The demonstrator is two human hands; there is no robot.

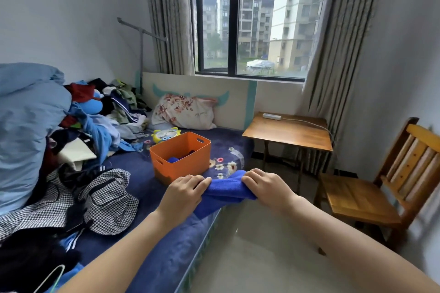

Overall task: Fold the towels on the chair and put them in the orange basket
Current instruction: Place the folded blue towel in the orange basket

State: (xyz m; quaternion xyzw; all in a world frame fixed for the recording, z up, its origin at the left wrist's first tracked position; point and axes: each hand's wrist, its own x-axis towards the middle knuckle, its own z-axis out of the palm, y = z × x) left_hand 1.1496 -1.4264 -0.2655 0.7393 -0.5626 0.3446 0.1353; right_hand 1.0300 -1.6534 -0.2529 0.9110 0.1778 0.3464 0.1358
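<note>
A bright blue towel [226, 191] lies bunched at the bed's edge, just in front of the orange basket [183, 166]. My left hand [184, 191] grips its left end and my right hand [264, 185] grips its right end, fingers curled over the cloth. Part of the towel hangs down below my left hand. Inside the basket I see dark blue cloth [173, 159]. The wooden chair [362, 197] stands to the right with a bare seat.
The bed [147, 197] has a dark blue floral cover. A heap of clothes [78, 138] and a houndstooth garment [102, 200] fill its left side. A small wooden table [288, 132] stands by the window. Tiled floor [259, 245] lies between bed and chair.
</note>
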